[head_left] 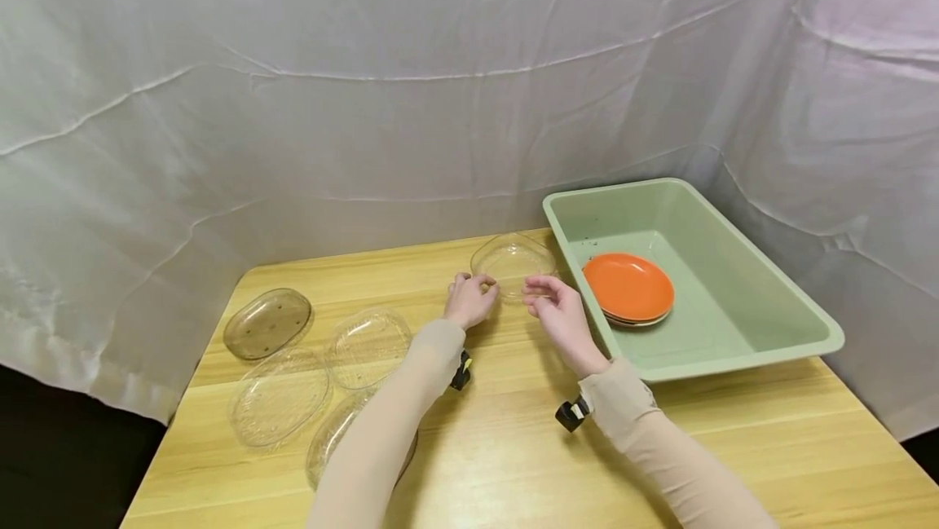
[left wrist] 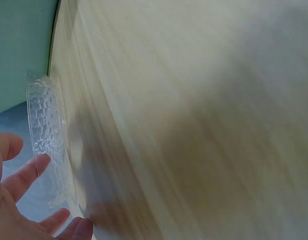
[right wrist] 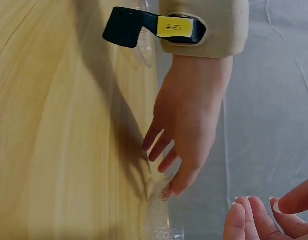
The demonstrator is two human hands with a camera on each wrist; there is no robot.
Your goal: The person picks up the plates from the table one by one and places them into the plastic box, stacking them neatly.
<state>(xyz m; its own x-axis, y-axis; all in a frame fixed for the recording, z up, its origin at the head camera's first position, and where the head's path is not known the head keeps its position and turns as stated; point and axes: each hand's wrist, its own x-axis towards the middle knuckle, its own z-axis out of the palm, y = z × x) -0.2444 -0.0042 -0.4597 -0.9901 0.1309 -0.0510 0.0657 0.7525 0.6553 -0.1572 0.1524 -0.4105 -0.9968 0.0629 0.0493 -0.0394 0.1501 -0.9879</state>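
Note:
A clear dish (head_left: pixel 511 258) with a dimpled surface lies at the back of the table, beside the green tub. My left hand (head_left: pixel 468 301) is at its near left edge, fingers spread loosely. In the left wrist view, the fingers of that hand (left wrist: pixel 16 200) overlap the dish's rim (left wrist: pixel 46 120). The right wrist view has the left thumb right at the edge of the dish (right wrist: pixel 158 212). My right hand (head_left: pixel 561 319) hovers by the dish's near right side, between it and the tub, fingers relaxed and bent with nothing in them.
A green tub (head_left: pixel 741 362) at the right holds stacked plates, an orange plate (head_left: pixel 629 288) on top. On the left lie a brownish oval dish (head_left: pixel 267 324) and clear dishes (head_left: pixel 281 397), one partly under my left forearm. A grey curtain (head_left: pixel 411 138) hangs behind the table.

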